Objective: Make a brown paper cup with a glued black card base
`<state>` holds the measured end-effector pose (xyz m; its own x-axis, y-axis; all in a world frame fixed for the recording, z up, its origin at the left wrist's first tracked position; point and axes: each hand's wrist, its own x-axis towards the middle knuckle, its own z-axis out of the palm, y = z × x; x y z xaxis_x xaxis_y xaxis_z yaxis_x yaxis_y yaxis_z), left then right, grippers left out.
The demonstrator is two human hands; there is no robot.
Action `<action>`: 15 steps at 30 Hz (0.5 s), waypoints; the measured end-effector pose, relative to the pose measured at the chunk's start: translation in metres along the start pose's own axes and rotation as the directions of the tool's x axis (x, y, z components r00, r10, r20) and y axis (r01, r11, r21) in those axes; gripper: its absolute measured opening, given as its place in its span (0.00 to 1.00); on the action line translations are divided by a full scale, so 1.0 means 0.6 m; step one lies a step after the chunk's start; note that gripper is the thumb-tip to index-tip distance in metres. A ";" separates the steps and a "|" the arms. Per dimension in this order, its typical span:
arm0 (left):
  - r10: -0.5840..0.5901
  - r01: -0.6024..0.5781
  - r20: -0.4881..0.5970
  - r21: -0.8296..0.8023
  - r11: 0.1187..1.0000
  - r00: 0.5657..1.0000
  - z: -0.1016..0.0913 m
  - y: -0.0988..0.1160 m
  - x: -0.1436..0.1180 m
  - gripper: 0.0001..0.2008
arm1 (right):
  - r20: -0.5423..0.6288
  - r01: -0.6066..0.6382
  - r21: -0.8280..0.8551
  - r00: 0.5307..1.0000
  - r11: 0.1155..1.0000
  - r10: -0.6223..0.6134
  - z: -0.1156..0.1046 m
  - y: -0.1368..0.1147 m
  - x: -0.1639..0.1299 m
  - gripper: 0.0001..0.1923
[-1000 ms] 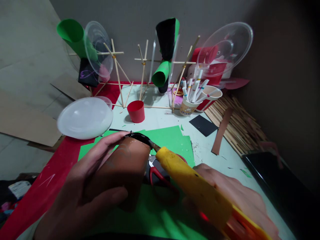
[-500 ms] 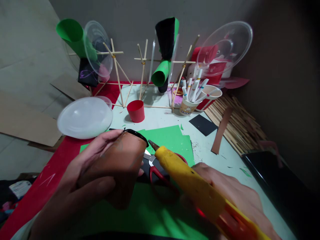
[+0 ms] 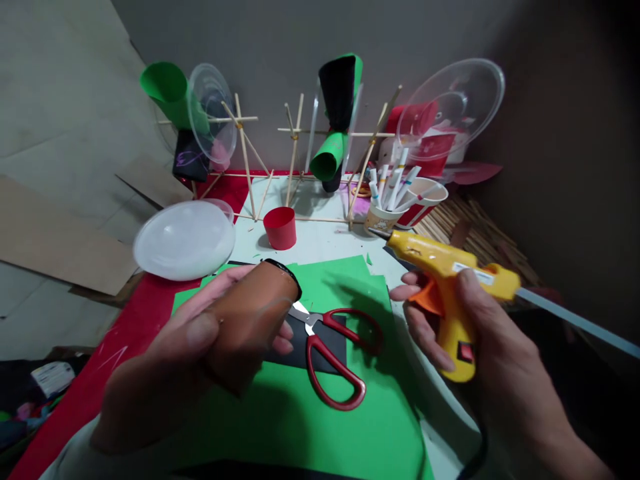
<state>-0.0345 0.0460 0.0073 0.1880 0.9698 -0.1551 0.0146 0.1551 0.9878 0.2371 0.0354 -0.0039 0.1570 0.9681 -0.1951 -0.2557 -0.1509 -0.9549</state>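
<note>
Glue gun [image 3: 440,261] sits tight in the right hand [image 3: 500,340] while the left hand [image 3: 165,350] wraps round the brown tube [image 3: 257,310] over green paper [image 3: 385,400], so the tip [image 3: 379,233] should point away from skin.

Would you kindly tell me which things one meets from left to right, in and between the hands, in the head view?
Brown tube held in the left hand, red-handled scissors, yellow glue gun held in the right hand.

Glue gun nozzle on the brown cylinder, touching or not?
Apart. Head view: the glue gun nozzle points left, well clear of the brown cylinder, with green sheet and pale tabletop visible between them.
</note>
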 end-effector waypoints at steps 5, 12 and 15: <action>-0.124 0.150 0.143 -0.192 0.970 0.982 -0.006 0.011 0.001 0.40 | 0.000 -0.154 0.221 0.988 0.963 0.158 -0.012 0.015 0.033 0.12; -0.183 0.162 -0.037 -0.315 0.935 0.982 0.012 0.020 -0.001 0.34 | 0.096 -0.235 0.211 0.971 0.949 0.219 -0.017 0.032 0.044 0.11; -0.135 0.113 -0.069 -0.263 0.958 0.988 0.014 0.012 0.004 0.33 | 0.093 -0.198 0.194 0.979 0.961 0.183 -0.024 0.037 0.046 0.13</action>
<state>-0.0260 0.0479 0.0139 0.1165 0.9506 -0.2878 -0.2234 0.3074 0.9250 0.2493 0.0558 -0.0336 0.0182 0.9386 -0.3445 -0.4615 -0.2978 -0.8356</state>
